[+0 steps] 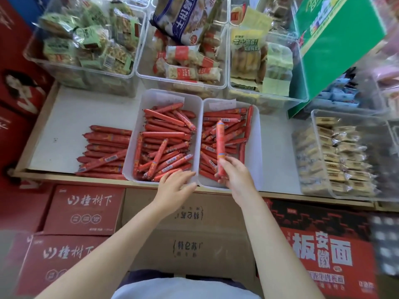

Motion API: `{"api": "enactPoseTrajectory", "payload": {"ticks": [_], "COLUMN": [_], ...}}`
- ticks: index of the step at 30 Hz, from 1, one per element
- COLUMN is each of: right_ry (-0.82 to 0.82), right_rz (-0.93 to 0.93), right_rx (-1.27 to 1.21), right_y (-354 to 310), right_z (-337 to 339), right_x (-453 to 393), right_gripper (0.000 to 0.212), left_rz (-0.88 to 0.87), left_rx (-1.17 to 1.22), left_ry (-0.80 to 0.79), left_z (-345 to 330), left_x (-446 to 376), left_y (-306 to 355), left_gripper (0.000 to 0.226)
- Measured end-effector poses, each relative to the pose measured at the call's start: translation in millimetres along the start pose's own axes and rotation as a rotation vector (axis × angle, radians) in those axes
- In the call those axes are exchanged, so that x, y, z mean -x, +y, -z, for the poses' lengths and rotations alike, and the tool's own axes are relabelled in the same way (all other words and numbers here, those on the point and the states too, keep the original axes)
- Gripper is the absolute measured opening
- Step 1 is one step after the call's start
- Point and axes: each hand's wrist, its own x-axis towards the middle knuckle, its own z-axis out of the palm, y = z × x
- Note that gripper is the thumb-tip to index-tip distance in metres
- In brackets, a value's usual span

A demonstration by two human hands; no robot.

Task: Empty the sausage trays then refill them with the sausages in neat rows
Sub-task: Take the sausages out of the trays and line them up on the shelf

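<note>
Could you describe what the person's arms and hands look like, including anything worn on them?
Both forearms are bare up to the bottom edge of the picture, with no sleeves in view. The left hand and the right hand wear no gloves, and no rings, watch or bracelets are visible. Fingernails look short and unpainted.

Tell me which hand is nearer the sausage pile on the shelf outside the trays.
Left. The left hand rests at the left tray's front edge; the right hand is farther from the pile, gripping a sausage.

Shelf (71, 113) w/ 2 sausage trays (138, 134), loose sausages (103, 149), snack bins (86, 67).
</note>
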Motion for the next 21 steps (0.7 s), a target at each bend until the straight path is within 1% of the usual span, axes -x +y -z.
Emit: {"api": "enactPoseTrajectory", "payload": {"ticks": [2,3,5,6,7,8,10,11,12,13,15,16,17,19,20,21], "right_ry": [-0.206,-0.281,-0.364,-0.354,-0.298,-0.205,0.058,0.18,0.25,0.265,0.221,0.21,0.218,0.25,0.259,0.259], "right_rz": [0.047,0.062,0.09,0.108,0.133,0.169,0.299,0.365,0.392,0.375,0.308,0.308,0.326,0.376,0.391,0.395], "right_rx": [0.017,0.078,0.27,0.355,0.421,0.464,0.597,0.712,0.818,0.89,0.964,1.004,1.049,1.093,1.101,1.108], "right_y": [-1,-2,-5,-8,-9,-8,-3,2,10,17,33,42,48,52,53,53], "right_z": [-12,-18,-30,-36,-44,-52,-66,-74,-82,-90,-106,-111,-114,-116,-116,-116], "right_x": [19,26,31,30,27,22,7,-2,-11,-16,-21,-22,-22,-23,-24,-24], "right_gripper": [0.012,0.014,0.016,0.017,0.02,0.022,0.018,0.022,0.034,0.047,0.069,0.076,0.082,0.086,0.086,0.087], "left_rz": [0.126,0.145,0.165,0.189,0.208,0.215,0.175,0.149,0.137,0.138,0.151,0.187,0.233,0.349,0.366,0.363], "left_rx": [0.591,0.829,1.132,1.211,1.234,1.205,1.1,1.053,1.003,0.939,0.754,0.588,0.336,-0.197,-0.351,-0.426], "left_ry": [0.02,0.022,0.064,0.095,0.126,0.163,0.241,0.289,0.343,0.4,0.487,0.51,0.503,0.414,0.358,0.31], "left_z": [19,28,43,51,59,67,86,99,113,128,154,165,174,179,179,176], "left_x": [-2,0,5,7,9,10,13,13,13,10,-2,-13,-24,-38,-42,-44], "left_y": [17,24,30,29,25,19,3,-7,-13,-24,-48,-64,-81,-111,-120,-129], "left_gripper": [0.036,0.032,0.034,0.035,0.035,0.031,0.025,0.026,0.028,0.03,0.03,0.029,0.033,0.04,0.042,0.043]}}
